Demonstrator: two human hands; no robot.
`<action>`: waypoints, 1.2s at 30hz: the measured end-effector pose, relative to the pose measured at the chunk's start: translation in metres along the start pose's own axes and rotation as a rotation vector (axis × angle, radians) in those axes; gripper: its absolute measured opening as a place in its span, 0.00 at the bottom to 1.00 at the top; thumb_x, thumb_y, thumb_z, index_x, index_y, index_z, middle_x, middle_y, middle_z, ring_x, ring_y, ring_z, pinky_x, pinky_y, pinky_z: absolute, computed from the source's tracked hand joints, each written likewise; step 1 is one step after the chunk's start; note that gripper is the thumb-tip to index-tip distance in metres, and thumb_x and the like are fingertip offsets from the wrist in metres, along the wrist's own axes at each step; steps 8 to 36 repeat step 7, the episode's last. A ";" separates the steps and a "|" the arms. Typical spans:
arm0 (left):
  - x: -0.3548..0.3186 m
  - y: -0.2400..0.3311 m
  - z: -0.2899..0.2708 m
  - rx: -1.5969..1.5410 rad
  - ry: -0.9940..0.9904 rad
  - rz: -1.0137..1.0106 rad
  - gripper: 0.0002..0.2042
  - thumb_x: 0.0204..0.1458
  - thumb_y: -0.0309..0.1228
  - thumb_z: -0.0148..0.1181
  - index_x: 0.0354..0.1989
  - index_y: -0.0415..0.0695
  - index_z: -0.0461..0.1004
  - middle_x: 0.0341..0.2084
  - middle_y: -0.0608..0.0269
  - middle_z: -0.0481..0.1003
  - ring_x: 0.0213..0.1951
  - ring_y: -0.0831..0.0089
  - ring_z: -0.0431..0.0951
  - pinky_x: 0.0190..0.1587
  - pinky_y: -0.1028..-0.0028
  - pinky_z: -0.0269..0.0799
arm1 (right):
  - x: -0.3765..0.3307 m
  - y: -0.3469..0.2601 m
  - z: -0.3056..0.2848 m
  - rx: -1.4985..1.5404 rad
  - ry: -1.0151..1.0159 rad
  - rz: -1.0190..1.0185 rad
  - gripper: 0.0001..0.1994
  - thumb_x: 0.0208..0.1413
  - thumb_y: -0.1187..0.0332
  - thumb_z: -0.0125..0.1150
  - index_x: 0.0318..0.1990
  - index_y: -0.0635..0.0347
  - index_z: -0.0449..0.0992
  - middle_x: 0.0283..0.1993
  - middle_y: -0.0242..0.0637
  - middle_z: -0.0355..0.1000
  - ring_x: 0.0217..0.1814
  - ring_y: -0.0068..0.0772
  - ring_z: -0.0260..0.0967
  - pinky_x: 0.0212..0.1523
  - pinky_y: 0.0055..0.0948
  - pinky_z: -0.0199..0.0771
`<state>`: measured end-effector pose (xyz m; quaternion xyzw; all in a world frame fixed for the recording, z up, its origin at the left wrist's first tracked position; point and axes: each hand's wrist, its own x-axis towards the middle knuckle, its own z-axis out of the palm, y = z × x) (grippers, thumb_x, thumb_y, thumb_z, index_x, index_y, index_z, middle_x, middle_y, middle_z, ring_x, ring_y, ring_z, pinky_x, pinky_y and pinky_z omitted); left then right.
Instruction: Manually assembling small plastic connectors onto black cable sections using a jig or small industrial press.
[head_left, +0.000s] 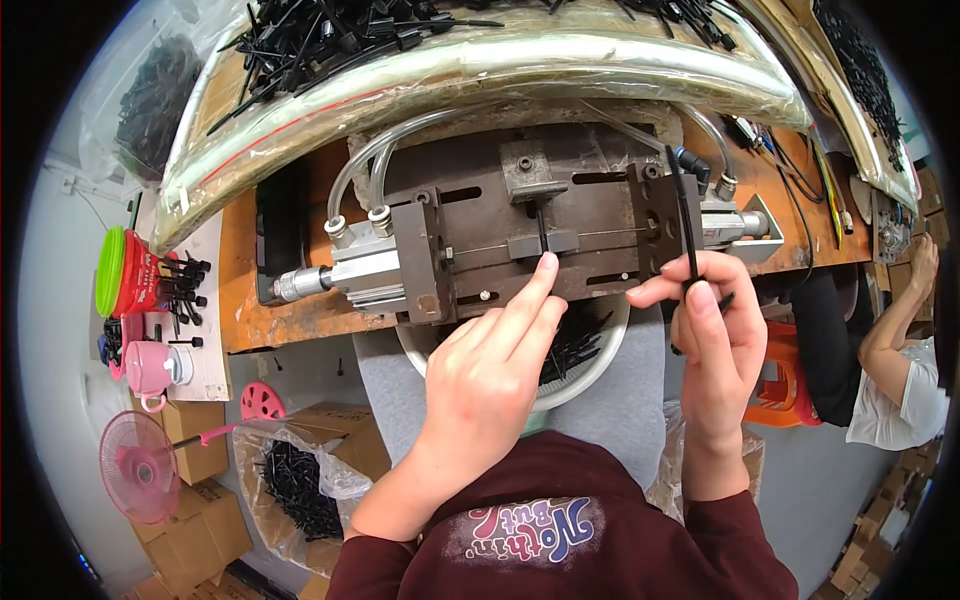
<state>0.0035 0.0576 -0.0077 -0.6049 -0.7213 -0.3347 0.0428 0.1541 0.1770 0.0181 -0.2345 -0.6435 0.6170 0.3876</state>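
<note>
On the workbench before me sits a dark metal fixture with a pneumatic cylinder at each end. A slim black plastic piece lies upright in the picture at its middle, below a small metal block. My left hand reaches over the near edge; its index finger is stretched out, with the tip at the lower end of that piece. At the right end of the fixture, my right hand pinches a long thin black plastic stick between thumb and fingers. The stick points away from me.
A white tub of black pieces rests at my lap. Beyond the fixture, a plastic-wrapped tray edge borders heaped black parts. Clear hoses arch behind. A pink fan stands left; another person's arm is far right.
</note>
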 end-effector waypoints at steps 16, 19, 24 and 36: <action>0.008 -0.003 -0.006 0.112 -0.052 0.034 0.13 0.41 0.24 0.68 0.38 0.42 0.79 0.50 0.61 0.78 0.28 0.71 0.80 0.27 0.76 0.71 | -0.013 0.004 0.000 -0.026 0.022 0.049 0.09 0.65 0.71 0.51 0.48 0.68 0.68 0.41 0.47 0.78 0.44 0.29 0.75 0.50 0.25 0.70; 0.008 -0.003 -0.006 0.112 -0.052 0.034 0.13 0.41 0.24 0.68 0.38 0.42 0.79 0.50 0.61 0.78 0.28 0.71 0.80 0.27 0.76 0.71 | -0.013 0.004 0.000 -0.026 0.022 0.049 0.09 0.65 0.71 0.51 0.48 0.68 0.68 0.41 0.47 0.78 0.44 0.29 0.75 0.50 0.25 0.70; 0.008 -0.003 -0.006 0.112 -0.052 0.034 0.13 0.41 0.24 0.68 0.38 0.42 0.79 0.50 0.61 0.78 0.28 0.71 0.80 0.27 0.76 0.71 | -0.013 0.004 0.000 -0.026 0.022 0.049 0.09 0.65 0.71 0.51 0.48 0.68 0.68 0.41 0.47 0.78 0.44 0.29 0.75 0.50 0.25 0.70; 0.008 -0.003 -0.006 0.112 -0.052 0.034 0.13 0.41 0.24 0.68 0.38 0.42 0.79 0.50 0.61 0.78 0.28 0.71 0.80 0.27 0.76 0.71 | -0.013 0.004 0.000 -0.026 0.022 0.049 0.09 0.65 0.71 0.51 0.48 0.68 0.68 0.41 0.47 0.78 0.44 0.29 0.75 0.50 0.25 0.70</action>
